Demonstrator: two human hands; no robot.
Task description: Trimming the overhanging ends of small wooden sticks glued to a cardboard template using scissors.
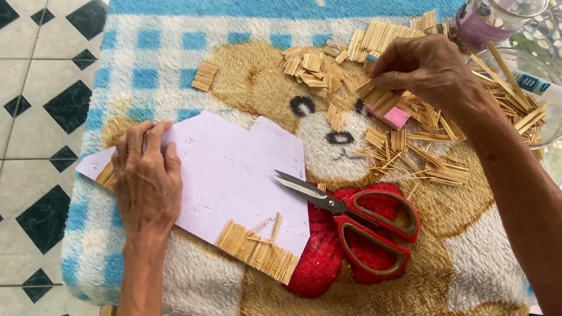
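Note:
My left hand (146, 178) lies flat, fingers spread, pressing on a pale lilac cut paper shape (240, 174) that rests on a fluffy bear-print towel (160, 44). A row of short bamboo sticks (257, 250) is stuck along the paper's lower edge. My right hand (424, 69) reaches into a heap of cut bamboo sticks (327, 66), its fingers pinched on a small bundle of sticks (379, 99). A pink block (394, 117) lies just under that hand. Red-handled scissors (364, 223) lie open on the towel beside the paper.
A clear jar with a purple label (498, 6) and a glass bowl (547, 114) holding long sticks and a white glue tube (547, 88) stand at the right. Loose thin sticks (431, 161) are scattered below my right hand. Tiled floor (0, 142) lies to the left.

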